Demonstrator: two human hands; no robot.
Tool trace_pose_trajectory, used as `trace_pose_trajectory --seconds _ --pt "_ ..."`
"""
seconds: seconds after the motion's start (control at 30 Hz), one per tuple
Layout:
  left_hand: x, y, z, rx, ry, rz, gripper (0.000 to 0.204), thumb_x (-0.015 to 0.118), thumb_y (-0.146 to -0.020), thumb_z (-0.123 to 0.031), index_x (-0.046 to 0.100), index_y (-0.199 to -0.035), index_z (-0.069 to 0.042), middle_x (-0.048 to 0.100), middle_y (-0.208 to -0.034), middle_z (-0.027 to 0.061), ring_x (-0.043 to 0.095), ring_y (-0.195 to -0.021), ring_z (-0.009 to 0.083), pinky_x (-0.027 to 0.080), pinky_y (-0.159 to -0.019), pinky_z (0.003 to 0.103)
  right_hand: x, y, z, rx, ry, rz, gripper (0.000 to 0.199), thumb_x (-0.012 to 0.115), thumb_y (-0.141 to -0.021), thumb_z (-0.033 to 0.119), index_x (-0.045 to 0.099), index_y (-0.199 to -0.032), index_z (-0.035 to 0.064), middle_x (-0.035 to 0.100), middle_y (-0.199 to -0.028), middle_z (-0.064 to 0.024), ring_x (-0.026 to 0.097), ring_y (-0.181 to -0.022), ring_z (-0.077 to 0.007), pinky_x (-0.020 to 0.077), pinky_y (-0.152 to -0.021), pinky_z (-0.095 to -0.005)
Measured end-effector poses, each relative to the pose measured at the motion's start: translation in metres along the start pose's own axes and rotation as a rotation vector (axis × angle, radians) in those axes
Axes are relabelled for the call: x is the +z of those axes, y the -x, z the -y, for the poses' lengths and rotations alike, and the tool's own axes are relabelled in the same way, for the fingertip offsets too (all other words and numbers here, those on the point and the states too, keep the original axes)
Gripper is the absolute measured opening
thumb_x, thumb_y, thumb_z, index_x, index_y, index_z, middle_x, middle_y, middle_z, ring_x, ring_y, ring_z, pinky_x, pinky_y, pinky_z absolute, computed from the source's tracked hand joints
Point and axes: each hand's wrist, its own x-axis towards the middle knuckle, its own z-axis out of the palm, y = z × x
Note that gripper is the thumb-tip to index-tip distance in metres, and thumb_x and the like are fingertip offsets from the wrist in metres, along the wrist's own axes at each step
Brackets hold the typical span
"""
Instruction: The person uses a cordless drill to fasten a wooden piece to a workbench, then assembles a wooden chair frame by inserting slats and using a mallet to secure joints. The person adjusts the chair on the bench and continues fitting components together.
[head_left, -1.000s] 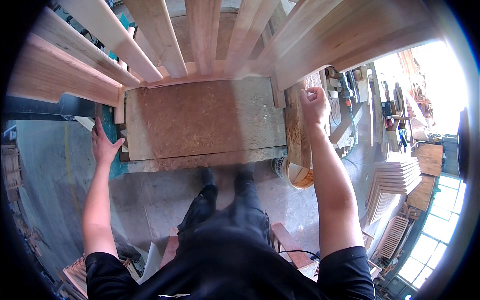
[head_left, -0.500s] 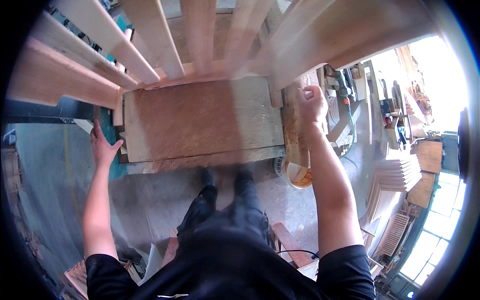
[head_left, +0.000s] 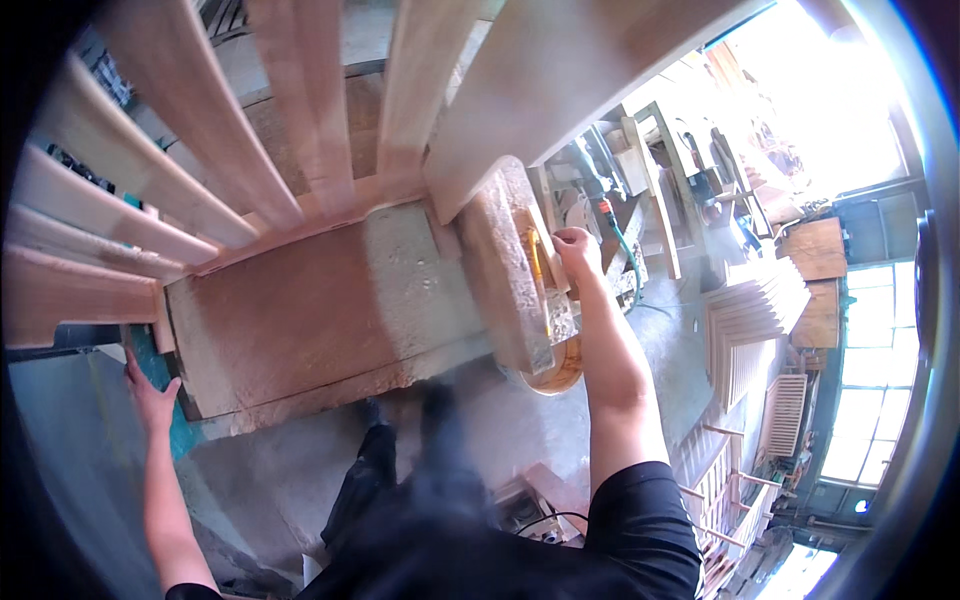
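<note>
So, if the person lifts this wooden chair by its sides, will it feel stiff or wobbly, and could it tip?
The wooden chair probably feels stiff: thick seat, solid slats. It likely is heavy for its size, since the left hand and right hand each grip a side. The tall slatted back may pull it backward.

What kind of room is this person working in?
Most likely a woodworking shop. A big slatted wooden frame stands over the dusty workbench, cut boards are stacked at the right, and tools clutter a bench behind.

The wooden slats (head_left: 300, 120) ran off at twelve o'clock; the person's legs (head_left: 420, 450) at six were motion-blurred.
</note>
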Motion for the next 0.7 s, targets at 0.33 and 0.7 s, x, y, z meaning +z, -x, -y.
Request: trace_pose_trajectory --seconds 0.33,0.7 --pt "-0.002 -0.002 -0.004 -0.012 0.030 -0.001 0.119 0.088 -0.067 -0.003 0.017 -0.162 -0.016 0.035 -0.156 0.0246 0.038 -0.141 0.0421 0.035 -0.117 0.049 -0.018 0.016 0.035 -0.261 0.324 -0.059 0.034 0.056 -0.099 0.035 0.061 -0.092 0.0022 0.068 -0.089 -0.0244 0.065 -0.090 -0.0461 0.0503 -0.082 -0.0513" --pt "-0.004 -0.007 -0.019 0.086 -0.029 -0.017 0.115 0.087 -0.068 -0.004 0.020 -0.161 -0.013 0.036 -0.156 0.0230 0.038 -0.141 0.0415 0.038 -0.115 0.049 -0.127 -0.033 -0.012 -0.037 0.453 -0.391 0.043 0.060 -0.098 0.031 0.058 -0.135 0.0069 0.065 -0.122 -0.0227 0.061 -0.117 -0.0405 0.0489 -0.098 -0.0470"
